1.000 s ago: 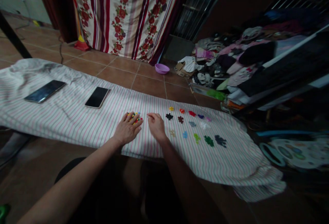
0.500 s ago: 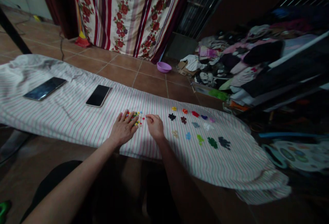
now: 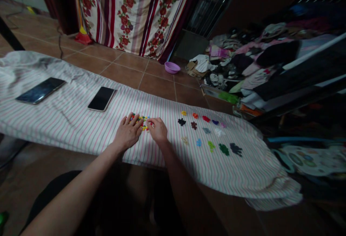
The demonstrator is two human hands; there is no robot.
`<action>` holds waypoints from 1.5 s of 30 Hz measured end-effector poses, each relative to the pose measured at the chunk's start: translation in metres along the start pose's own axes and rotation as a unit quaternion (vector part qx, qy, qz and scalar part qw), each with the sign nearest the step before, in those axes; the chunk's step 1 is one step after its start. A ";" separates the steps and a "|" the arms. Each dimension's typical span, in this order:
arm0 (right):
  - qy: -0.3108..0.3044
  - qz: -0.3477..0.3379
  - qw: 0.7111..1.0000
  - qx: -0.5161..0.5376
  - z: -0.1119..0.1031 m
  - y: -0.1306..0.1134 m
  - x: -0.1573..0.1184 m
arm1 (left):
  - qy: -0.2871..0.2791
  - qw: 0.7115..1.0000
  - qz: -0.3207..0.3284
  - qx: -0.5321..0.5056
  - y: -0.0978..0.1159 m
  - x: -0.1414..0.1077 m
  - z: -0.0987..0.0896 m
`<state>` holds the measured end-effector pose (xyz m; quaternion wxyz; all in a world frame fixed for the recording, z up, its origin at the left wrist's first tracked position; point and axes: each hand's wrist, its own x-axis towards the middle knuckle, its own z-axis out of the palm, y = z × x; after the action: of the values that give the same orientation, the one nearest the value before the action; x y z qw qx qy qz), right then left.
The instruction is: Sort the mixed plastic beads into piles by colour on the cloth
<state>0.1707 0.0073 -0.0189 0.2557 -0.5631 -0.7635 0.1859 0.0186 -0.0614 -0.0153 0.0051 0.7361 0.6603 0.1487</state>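
A: What fills the room from the head camera?
B: A flowered curtain [image 3: 146,16] hangs at top centre over a tiled floor [image 3: 156,86]. A purple bowl [image 3: 172,68] sits above centre, and a clothes heap [image 3: 216,52] crowds the upper right. A striped cloth [image 3: 65,124] stretches across the middle of the frame.

A: What lies on the cloth?
B: Two dark-screened devices at left: a larger tablet [image 3: 40,91] and a phone [image 3: 101,99]. Right of centre are small single-colour clusters, among them a black cluster [image 3: 182,122], a red cluster [image 3: 206,119] and a dark green cluster [image 3: 223,149].

A: And the pieces at the hands?
B: The mixed pile [image 3: 145,124] is at frame centre, on the cloth: tiny bits in red, yellow, green, white and blue. The left hand [image 3: 128,133] lies flat with its fingers spread over the pile's left part. The right hand [image 3: 159,129] is at the right edge, thumb and forefinger drawn close together.

A: Pinching a piece?
B: I can't tell; the tips blur into the pile.

A: Anything else unclear?
B: The left fingers cover some bits, their shapes are too small to read, and both forearms run off the bottom into shadow.
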 end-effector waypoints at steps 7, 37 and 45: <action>0.019 -0.001 0.999 0.049 -0.001 -0.004 -0.004 | -0.011 1.000 -0.005 0.002 0.006 -0.001 -0.003; -0.030 -0.003 0.999 -0.046 -0.082 0.040 -0.054 | 0.010 0.999 -0.026 0.017 0.023 0.009 0.005; 0.032 0.067 0.991 -0.112 -0.116 0.079 -0.057 | -0.009 0.999 -0.018 0.033 0.024 0.008 0.000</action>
<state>0.3141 -0.0236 0.0179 0.2022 -0.6440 -0.7312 0.0984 0.0425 -0.0569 -0.0093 -0.0100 0.7249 0.6782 0.1202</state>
